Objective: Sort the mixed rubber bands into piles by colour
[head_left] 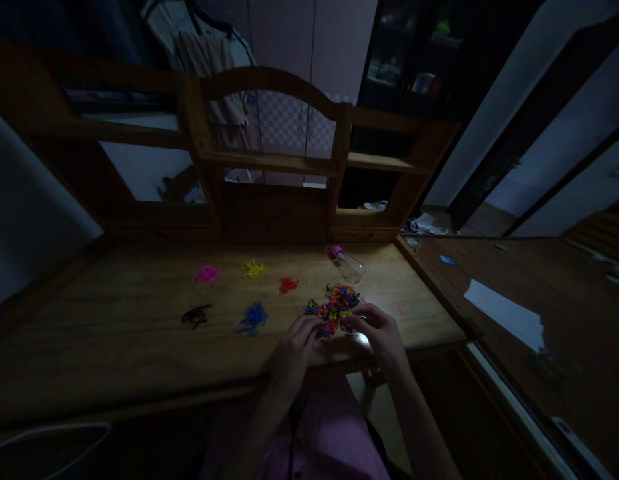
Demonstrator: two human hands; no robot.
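Note:
A tangled pile of mixed-colour rubber bands (338,303) lies on the wooden desk before me, in red, blue, yellow, black and pink. At its left edge, my left hand (295,343) is closed, its fingertips pinching bands. From the right, my right hand (379,328) grips bands near some yellow ones, thumb and fingers bent together. Both hands touch the pile, and their fingertips are partly hidden in it. Sorted by colour, smaller heaps lie to the left: pink bands (206,275), yellow bands (254,269), red bands (288,285), black bands (195,315) and blue bands (252,319).
Behind the pile a clear bottle with a pink cap (350,268) lies on its side. A wooden shelf unit (274,160) rises along the desk's (139,347) back edge. To the right, white paper (504,312) rests on another brown surface. The room is dim.

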